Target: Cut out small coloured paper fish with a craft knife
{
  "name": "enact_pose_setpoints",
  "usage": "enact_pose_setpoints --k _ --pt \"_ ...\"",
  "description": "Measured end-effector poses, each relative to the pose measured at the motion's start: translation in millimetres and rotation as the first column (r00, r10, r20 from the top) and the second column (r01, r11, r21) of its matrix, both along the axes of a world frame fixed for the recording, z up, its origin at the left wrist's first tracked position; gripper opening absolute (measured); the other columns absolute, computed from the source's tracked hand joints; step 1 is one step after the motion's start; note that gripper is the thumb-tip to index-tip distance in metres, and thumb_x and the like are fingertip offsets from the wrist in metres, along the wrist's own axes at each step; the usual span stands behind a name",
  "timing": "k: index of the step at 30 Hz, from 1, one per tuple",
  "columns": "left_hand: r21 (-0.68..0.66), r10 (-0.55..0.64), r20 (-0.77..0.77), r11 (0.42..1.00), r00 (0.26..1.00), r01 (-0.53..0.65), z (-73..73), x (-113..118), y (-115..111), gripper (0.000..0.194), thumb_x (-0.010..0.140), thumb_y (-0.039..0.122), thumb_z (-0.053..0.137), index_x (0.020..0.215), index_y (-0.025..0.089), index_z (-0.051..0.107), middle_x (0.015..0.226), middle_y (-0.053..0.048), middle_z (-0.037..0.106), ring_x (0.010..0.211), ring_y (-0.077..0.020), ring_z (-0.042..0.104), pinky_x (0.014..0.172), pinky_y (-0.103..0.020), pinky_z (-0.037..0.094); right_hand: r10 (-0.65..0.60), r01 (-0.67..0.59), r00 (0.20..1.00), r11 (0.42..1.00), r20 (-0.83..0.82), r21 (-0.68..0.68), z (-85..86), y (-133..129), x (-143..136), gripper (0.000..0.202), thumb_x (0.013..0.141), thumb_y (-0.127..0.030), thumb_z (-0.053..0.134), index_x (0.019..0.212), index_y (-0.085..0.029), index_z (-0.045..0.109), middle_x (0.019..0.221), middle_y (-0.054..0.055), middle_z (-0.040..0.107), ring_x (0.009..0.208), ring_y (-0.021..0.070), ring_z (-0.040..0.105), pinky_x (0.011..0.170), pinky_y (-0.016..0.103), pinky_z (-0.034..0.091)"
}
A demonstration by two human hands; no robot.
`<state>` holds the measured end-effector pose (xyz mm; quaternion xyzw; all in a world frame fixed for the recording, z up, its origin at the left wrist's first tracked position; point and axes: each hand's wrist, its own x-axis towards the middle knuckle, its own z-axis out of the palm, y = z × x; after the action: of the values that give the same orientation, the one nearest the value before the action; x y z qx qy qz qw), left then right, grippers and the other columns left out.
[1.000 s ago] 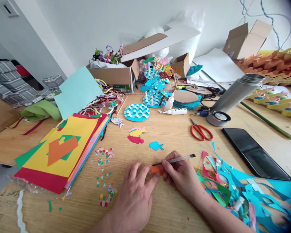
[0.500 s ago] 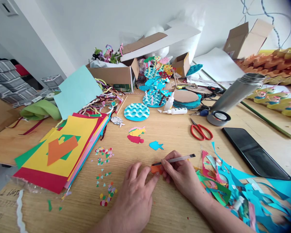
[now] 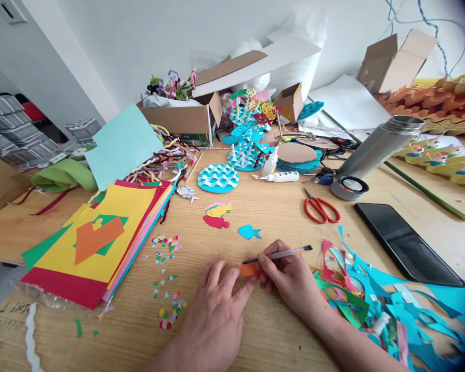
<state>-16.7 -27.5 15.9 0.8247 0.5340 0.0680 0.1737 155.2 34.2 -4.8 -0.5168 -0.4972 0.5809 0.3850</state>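
Note:
My right hand [image 3: 290,274] is closed around a slim pen [image 3: 284,253], its tip touching a small orange paper cutout [image 3: 249,269] on the table. Spread flat, my left hand [image 3: 220,305] presses at the cutout's left and lower edge with its fingertips. Part of the orange piece is hidden under my fingers. Just beyond it lies a blue paper fish [image 3: 249,232]. Farther off are a yellow paper fish [image 3: 218,209] and a red one [image 3: 215,221], overlapping each other.
Red-handled scissors [image 3: 321,207], a black phone [image 3: 408,243] and blue paper scraps [image 3: 395,310] lie to the right. Coloured sheets [image 3: 65,253] and confetti bits [image 3: 174,310] are at left. A steel flask [image 3: 375,150], glue bottle [image 3: 284,176] and wavy blue disc [image 3: 218,179] stand behind.
My left thumb has shifted very slightly on the orange cutout. Both hands and the pen otherwise stay in nearly the same place.

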Motion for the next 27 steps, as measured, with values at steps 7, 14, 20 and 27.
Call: enact_pose_setpoints --k 7,14,20,27 --pt "-0.013 -0.003 -0.013 1.0 1.0 0.002 1.9 1.4 1.2 0.061 0.08 0.007 0.05 0.137 0.03 0.05 0.132 -0.004 0.05 0.129 -0.0283 0.034 0.111 -0.047 0.032 0.007 -0.007 1.0 1.0 0.01 0.009 -0.4 0.0 0.3 0.044 0.078 -0.063 0.064 0.075 -0.022 0.048 0.05 -0.004 0.057 0.037 0.0098 0.05 0.037 0.02 0.037" --pt "-0.038 0.007 -0.03 0.999 1.0 -0.008 3.3 3.4 1.5 0.06 0.081 0.007 0.051 0.136 0.03 0.051 0.133 -0.004 0.05 0.129 -0.0292 0.034 0.111 -0.047 0.032 -0.003 0.003 1.0 1.0 0.018 0.003 2.0 0.1 -0.8 0.047 0.075 -0.067 0.064 0.073 -0.023 0.047 0.049 -0.004 0.057 0.037 0.0107 0.05 0.036 0.021 0.036" --pt "-0.006 0.0 -0.02 1.0 1.0 0.0 2.1 2.3 0.2 0.057 0.083 0.009 0.05 0.136 0.03 0.05 0.132 -0.004 0.051 0.128 -0.0283 0.035 0.111 -0.047 0.032 -0.003 0.003 1.0 1.0 0.016 0.002 1.4 -0.4 -0.2 0.046 0.075 -0.066 0.065 0.074 -0.023 0.047 0.049 -0.004 0.057 0.037 0.0109 0.05 0.037 0.021 0.037" --pt "-0.029 -0.002 -0.032 1.0 0.999 0.002 2.8 2.8 0.9 0.057 0.082 0.009 0.051 0.136 0.029 0.051 0.132 -0.004 0.051 0.127 -0.029 0.036 0.111 -0.047 0.032 -0.012 0.012 1.0 1.0 -0.001 0.0 2.0 -0.2 -0.3 0.047 0.074 -0.065 0.066 0.073 -0.022 0.048 0.049 -0.004 0.057 0.037 0.0106 0.05 0.037 0.021 0.038"
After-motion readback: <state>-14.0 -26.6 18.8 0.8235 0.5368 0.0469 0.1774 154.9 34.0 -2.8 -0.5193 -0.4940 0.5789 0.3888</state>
